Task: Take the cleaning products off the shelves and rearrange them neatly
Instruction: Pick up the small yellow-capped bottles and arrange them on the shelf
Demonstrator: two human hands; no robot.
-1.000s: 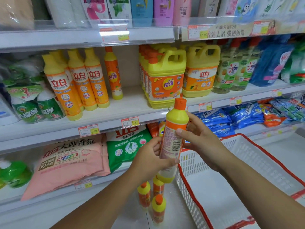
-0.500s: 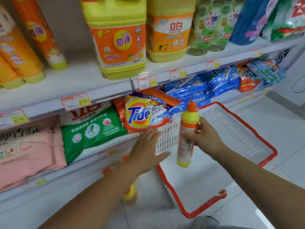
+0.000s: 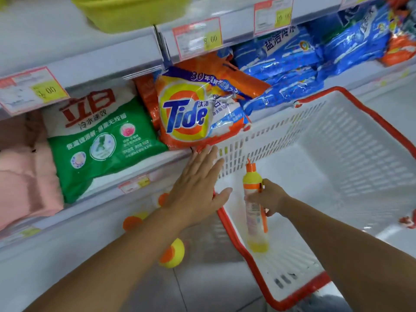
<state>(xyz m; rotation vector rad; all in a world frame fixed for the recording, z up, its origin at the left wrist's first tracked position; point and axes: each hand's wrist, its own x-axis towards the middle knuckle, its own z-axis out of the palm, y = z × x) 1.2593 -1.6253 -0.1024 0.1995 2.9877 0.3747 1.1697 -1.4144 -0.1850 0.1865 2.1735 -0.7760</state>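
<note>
My right hand grips a slim yellow detergent bottle with an orange cap, held upright inside a white shopping basket with a red rim. The bottle's base is just above the basket floor near its left wall. My left hand is flat with straight fingers, pressing on the basket's left rim and wall. Three similar yellow and orange bottles stand on the floor left of the basket, partly hidden by my left arm.
The low shelf behind holds an orange Tide bag, a green and white detergent bag, a pink bag and blue bags. Price tags line the shelf edges. Pale floor tiles lie below.
My view has dropped from the bottle shelves to the basket. My right hand lowered the bottle into the basket, while my left hand let go of it and moved onto the basket's rim.
</note>
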